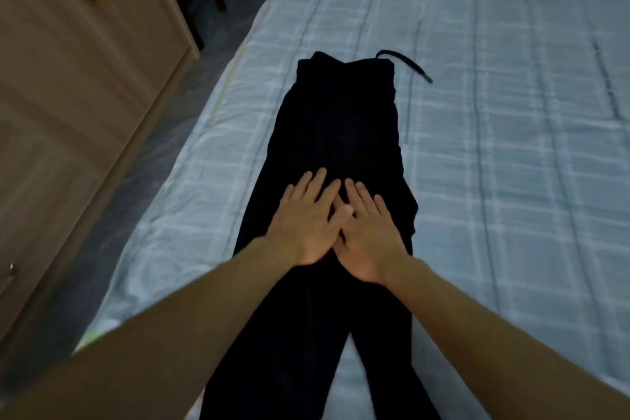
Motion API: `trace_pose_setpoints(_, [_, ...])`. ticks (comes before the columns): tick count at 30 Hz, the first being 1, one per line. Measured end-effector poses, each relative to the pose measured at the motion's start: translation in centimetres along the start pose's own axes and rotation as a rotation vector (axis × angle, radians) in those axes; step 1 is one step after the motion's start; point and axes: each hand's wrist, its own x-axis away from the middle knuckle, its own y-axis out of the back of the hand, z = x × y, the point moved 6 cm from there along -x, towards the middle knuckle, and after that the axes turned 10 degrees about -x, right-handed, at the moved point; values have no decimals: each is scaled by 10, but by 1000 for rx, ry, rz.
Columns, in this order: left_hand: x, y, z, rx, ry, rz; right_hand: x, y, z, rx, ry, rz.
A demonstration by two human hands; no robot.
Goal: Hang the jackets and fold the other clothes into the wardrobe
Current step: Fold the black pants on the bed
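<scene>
Lying lengthwise on the bed (pixel 511 147), waistband far and legs running back toward the person, the black trousers (pixel 341 133) have the left hand (pixel 306 228) and right hand (pixel 370 242) pressed flat mid-length, fingers spread, gripping nothing.

Trousers (pixel 341 133) on bed (pixel 494 112), wardrobe (pixel 75 78) left.

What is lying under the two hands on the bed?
Black trousers lie flat under the left hand and right hand, on the checked bedsheet. The cloth directly beneath the palms is covered.
</scene>
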Motion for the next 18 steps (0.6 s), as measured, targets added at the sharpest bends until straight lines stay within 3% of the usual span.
trace_pose_setpoints(3, [108,-13,0,147,-3,-278,80,-16,33,-166,39,-224])
trace_pose_setpoints(5, [162,-23,13,119,136,-414,119,-26,58,-189,142,-370])
trace_pose_setpoints(8, [207,-42,28,57,334,-352,157,-77,89,-54,244,-212])
trace_pose_setpoints(11, [231,-52,31,144,413,-333,175,-116,88,27,192,-77])
trace_pose_setpoints(18, [257,-52,32,247,261,-425,211,-120,93,-231,-13,-286])
